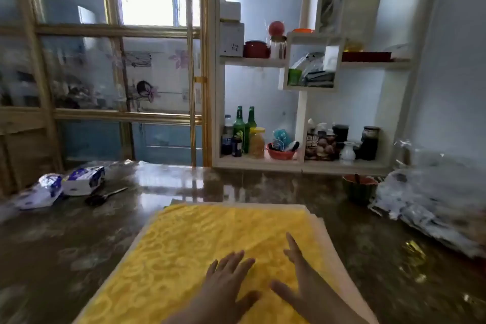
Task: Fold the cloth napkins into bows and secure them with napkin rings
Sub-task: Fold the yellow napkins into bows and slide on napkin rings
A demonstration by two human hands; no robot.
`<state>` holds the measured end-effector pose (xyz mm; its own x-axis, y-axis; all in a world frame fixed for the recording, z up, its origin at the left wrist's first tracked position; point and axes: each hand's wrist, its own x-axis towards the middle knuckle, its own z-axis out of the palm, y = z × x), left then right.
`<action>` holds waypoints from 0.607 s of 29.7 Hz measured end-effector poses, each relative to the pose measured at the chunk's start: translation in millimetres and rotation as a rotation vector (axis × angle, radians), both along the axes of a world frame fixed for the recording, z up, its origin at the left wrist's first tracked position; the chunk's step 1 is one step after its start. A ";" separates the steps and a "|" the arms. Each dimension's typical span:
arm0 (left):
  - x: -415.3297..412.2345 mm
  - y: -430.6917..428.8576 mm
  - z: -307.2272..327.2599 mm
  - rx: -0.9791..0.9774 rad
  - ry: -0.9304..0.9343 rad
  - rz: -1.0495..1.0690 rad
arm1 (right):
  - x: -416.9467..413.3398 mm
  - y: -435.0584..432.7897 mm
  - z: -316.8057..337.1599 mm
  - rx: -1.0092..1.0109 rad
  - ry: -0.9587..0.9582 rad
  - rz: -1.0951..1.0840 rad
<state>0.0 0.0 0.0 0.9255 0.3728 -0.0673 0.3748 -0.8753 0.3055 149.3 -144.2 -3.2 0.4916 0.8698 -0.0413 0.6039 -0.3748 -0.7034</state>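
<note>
A yellow patterned cloth napkin [205, 242] lies spread flat on the dark glossy table, on top of paler cloths whose edges [319, 229] show along its right side. My left hand [226, 284] rests flat on the napkin near its lower middle, fingers apart. Just to its right, my right hand [305, 284] lies palm down on the napkin with fingers spread. Neither hand holds anything. No napkin ring can be made out.
White and blue packets [68, 184] and a dark spoon [105, 196] lie at the table's far left. A watermelon-patterned bowl [359, 188] and a crinkled plastic bag [431, 197] sit at the far right. Shelves with bottles and jars [289, 139] stand behind the table.
</note>
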 end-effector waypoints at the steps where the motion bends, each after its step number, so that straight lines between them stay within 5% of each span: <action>1: -13.1 -18.9 -12.4 -0.004 0.036 0.011 | -15.0 -13.2 -11.7 -0.056 -0.064 0.038; 5: -41.7 -52.4 -56.3 0.194 -0.142 0.050 | -35.4 -43.6 -34.6 -0.259 -0.349 0.079; 8: -64.9 -69.7 -63.5 0.099 0.012 0.011 | -48.4 -68.6 -35.6 -0.267 -0.435 0.082; 18: -91.4 -106.1 -42.6 -0.001 0.041 -0.077 | -56.8 -138.8 -25.7 -0.291 -0.260 0.181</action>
<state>-91.4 -106.1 -42.6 0.9479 0.3003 -0.1063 0.3185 -0.9018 0.2921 92.5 -283.0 -28.9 0.3588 0.9134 -0.1924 0.8215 -0.4068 -0.3996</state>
